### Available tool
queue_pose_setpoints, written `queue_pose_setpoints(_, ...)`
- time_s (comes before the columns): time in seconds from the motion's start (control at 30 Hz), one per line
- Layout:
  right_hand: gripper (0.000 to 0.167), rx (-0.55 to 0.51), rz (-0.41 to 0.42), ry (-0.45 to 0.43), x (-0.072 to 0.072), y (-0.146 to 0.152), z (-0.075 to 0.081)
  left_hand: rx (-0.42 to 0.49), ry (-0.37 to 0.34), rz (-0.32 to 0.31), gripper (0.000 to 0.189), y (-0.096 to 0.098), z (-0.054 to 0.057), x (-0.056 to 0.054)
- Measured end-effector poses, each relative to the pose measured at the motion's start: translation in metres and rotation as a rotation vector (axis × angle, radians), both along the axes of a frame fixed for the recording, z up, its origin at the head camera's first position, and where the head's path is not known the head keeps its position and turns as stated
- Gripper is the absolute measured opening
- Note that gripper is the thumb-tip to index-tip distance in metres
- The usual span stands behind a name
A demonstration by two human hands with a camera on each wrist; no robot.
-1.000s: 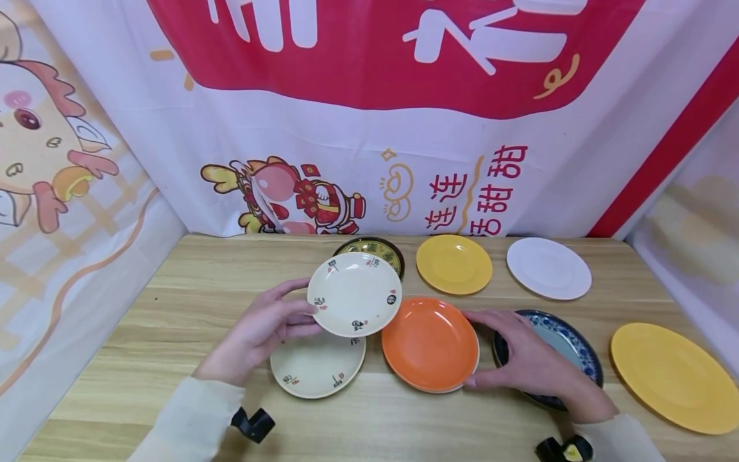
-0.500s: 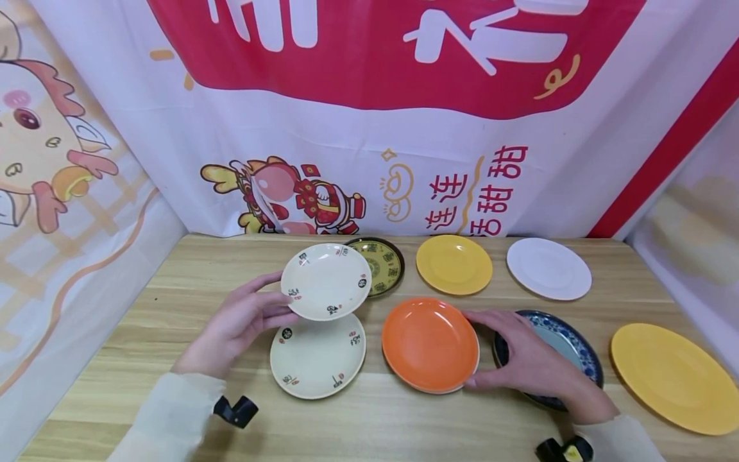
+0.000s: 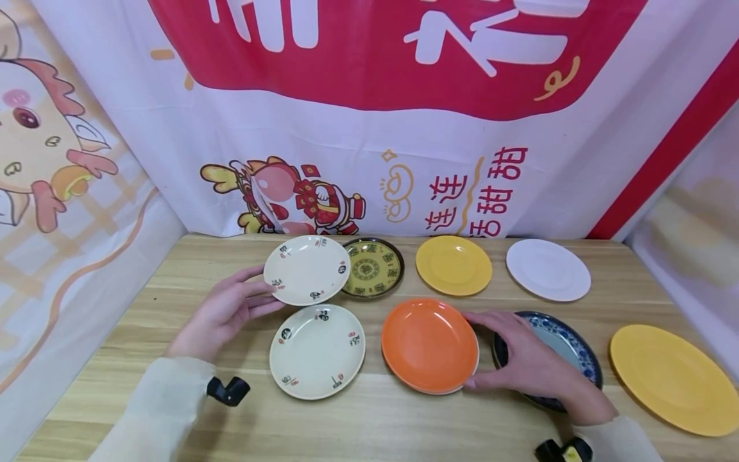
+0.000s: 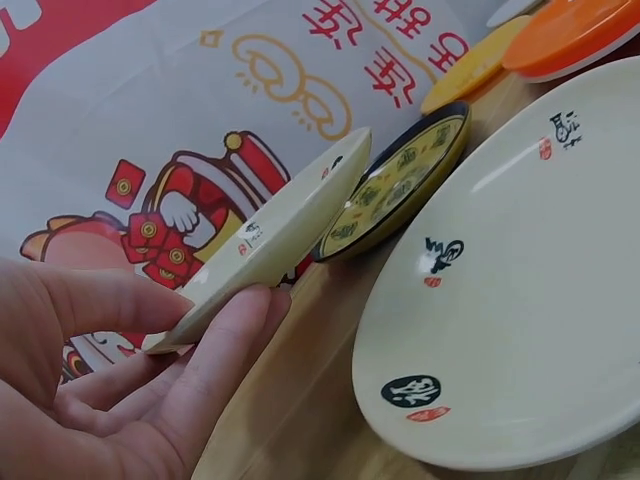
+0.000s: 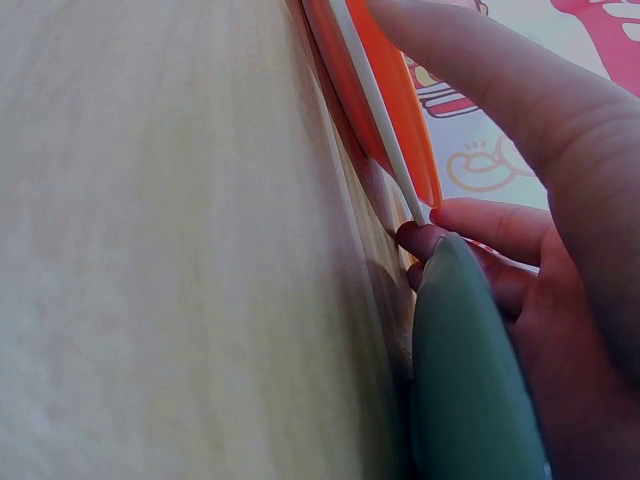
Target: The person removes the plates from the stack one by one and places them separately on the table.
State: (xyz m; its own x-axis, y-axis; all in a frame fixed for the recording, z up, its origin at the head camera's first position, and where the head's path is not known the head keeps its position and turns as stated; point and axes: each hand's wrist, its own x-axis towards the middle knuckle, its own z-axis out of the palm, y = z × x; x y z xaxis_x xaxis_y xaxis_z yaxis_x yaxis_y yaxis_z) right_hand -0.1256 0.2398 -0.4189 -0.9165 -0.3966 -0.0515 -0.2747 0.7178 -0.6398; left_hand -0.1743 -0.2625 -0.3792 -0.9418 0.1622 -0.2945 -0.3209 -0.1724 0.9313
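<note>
In the head view my left hand (image 3: 228, 312) holds a small cream plate (image 3: 306, 269) with dark and red characters by its left rim. The left wrist view shows this plate (image 4: 270, 235) tilted, pinched between thumb and fingers above the table. Just in front of it, a similar cream plate (image 3: 317, 351) lies on the table. My right hand (image 3: 522, 356) grips the right rim of an orange plate (image 3: 430, 345), which has a pale edge below it. Part of a blue-patterned, dark-rimmed plate (image 3: 562, 337) is hidden under the right hand.
An olive plate (image 3: 369, 273) with a dark rim lies at the back, partly overlapped in view by the held plate. Beside it are a small yellow plate (image 3: 453, 264) and a white plate (image 3: 548, 269). A larger yellow plate (image 3: 675, 378) lies far right. Printed cloth (image 3: 369, 167) hangs behind.
My left hand has carried the small cream plate leftward and slightly back, uncovering more of the olive plate and the lower cream plate. My right hand stays on the orange plate.
</note>
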Motion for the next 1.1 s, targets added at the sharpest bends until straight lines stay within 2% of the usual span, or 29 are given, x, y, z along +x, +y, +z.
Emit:
queue_pose_setpoints(0.33, 0.095, -0.001, -0.002, -0.009, 0.001, -0.001, 0.002, 0.018, -0.033, 0.024, 0.083, -0.015, -0.003, -0.006)
queue_pose_setpoints(0.67, 0.095, -0.009, 0.005, 0.003, 0.000, 0.000, 0.000, -0.004, -0.076, 0.071, 0.083, -0.026, -0.010, -0.011)
queue_pose_setpoints(1.1, 0.096, -0.001, -0.001, -0.005, 0.000, -0.001, 0.000, -0.007, -0.111, 0.095, 0.081, -0.037, -0.016, -0.013)
